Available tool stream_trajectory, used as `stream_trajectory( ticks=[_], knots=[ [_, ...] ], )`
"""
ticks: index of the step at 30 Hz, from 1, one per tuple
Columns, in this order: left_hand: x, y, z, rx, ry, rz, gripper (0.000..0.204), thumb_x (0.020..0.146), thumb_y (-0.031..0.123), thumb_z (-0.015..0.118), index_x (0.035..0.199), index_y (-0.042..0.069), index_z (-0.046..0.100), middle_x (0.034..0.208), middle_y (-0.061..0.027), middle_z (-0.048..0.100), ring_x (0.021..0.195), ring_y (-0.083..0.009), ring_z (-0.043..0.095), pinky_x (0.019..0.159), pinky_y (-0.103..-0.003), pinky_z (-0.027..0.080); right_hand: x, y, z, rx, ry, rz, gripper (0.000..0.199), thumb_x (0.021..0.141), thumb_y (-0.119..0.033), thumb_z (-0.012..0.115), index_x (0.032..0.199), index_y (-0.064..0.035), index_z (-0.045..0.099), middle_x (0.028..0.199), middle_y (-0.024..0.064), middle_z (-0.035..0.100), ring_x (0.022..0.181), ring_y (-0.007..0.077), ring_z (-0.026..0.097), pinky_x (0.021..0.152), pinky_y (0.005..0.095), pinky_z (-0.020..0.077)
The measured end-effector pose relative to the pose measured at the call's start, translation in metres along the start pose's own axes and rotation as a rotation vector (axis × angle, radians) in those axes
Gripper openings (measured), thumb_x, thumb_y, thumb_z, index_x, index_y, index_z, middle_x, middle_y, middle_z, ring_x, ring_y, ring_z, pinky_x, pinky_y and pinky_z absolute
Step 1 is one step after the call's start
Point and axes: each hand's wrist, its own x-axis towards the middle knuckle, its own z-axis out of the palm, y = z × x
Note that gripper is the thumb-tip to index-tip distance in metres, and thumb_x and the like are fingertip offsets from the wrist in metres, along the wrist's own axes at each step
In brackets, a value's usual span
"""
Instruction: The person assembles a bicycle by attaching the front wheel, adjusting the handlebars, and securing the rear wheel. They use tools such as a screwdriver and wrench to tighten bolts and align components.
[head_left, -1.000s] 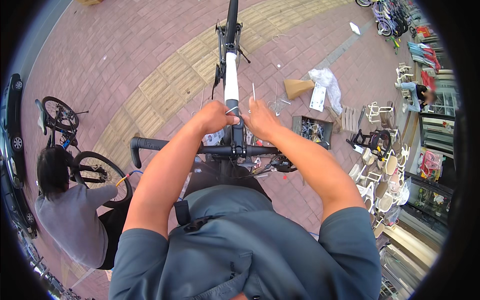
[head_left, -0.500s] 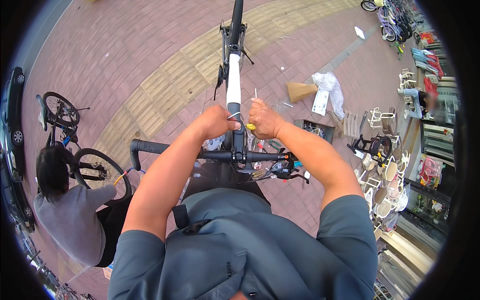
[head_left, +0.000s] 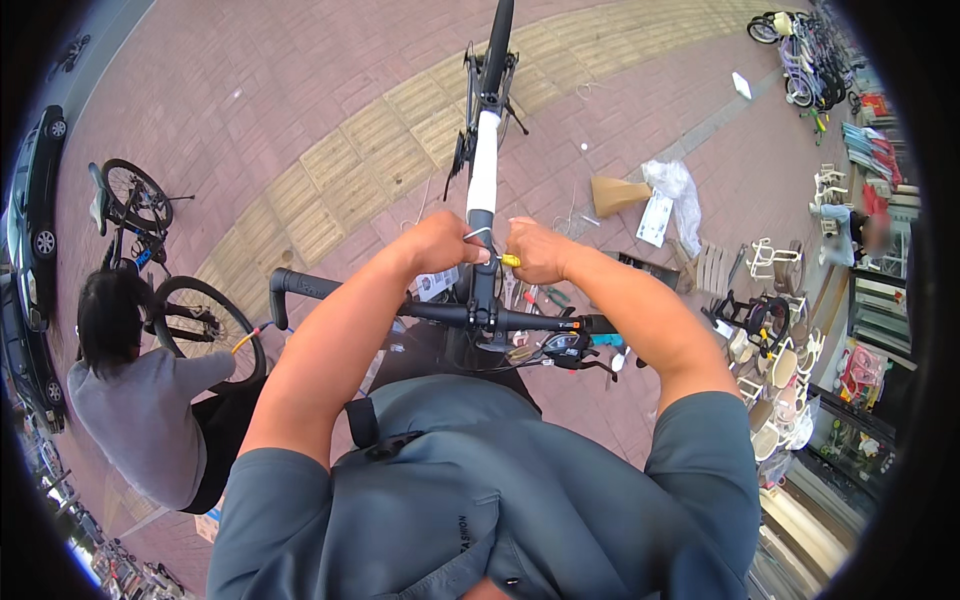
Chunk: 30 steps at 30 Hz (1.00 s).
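Observation:
A bicycle with a white and black frame (head_left: 483,170) stands in front of me, its black handlebar (head_left: 400,305) crossing below my hands. My left hand (head_left: 445,242) is closed on a thin silver cable or wire at the stem. My right hand (head_left: 535,250) grips a small tool with a yellow handle (head_left: 510,261), pressed toward the same spot on the stem. A brake lever (head_left: 565,347) hangs at the right end of the bar.
Another person in a grey top (head_left: 140,415) crouches at the left by a second bicycle (head_left: 150,260). Cardboard (head_left: 615,193), plastic wrap (head_left: 675,185) and loose parts lie on the brick paving at the right. Parked cars (head_left: 35,210) line the far left; more bicycles (head_left: 800,55) stand top right.
The view has shifted slightly and my hands stay at the stem; my right hand now shows the yellow tool handle more plainly. The crouching person has barely moved.

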Motion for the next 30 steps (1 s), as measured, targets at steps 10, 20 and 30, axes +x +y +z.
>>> stream_trajectory(
  ticks=[10, 20, 30],
  knots=[
    [0.018, -0.012, 0.011, 0.099, 0.037, 0.115, 0.039, 0.086, 0.038, 0.078, 0.103, 0.004, 0.079, 0.098, -0.0216, 0.074, 0.093, -0.0351, 0.071, 0.085, -0.043, 0.054, -0.064, -0.116, -0.068, -0.097, 0.277, 0.524, 0.046, 0.089, -0.046, 0.066, 0.092, 0.0000, 0.066, 0.084, 0.0245, 0.070, 0.081, 0.0463, 0.067, 0.076, 0.0548, 0.0517],
    [0.024, -0.009, 0.013, 0.126, 0.079, 0.165, 0.043, 0.084, 0.042, 0.079, 0.096, 0.000, 0.077, 0.095, -0.0241, 0.073, 0.090, -0.0384, 0.070, 0.083, -0.044, 0.054, -0.047, -0.223, 0.006, -0.204, 0.550, 0.456, 0.034, 0.087, -0.038, 0.075, 0.085, -0.0078, 0.058, 0.071, 0.0103, 0.057, 0.063, 0.0330, 0.062, 0.060, 0.0476, 0.0484],
    [0.027, -0.011, 0.008, 0.093, 0.042, 0.146, 0.039, 0.083, 0.040, 0.080, 0.100, 0.004, 0.079, 0.096, -0.0200, 0.075, 0.091, -0.0330, 0.071, 0.084, -0.042, 0.053, -0.050, -0.214, 0.018, -0.351, 0.735, 0.234, 0.029, 0.086, -0.025, 0.076, 0.103, -0.0054, 0.065, 0.079, 0.0050, 0.049, 0.070, 0.0240, 0.052, 0.065, 0.0392, 0.0393]
  ],
)
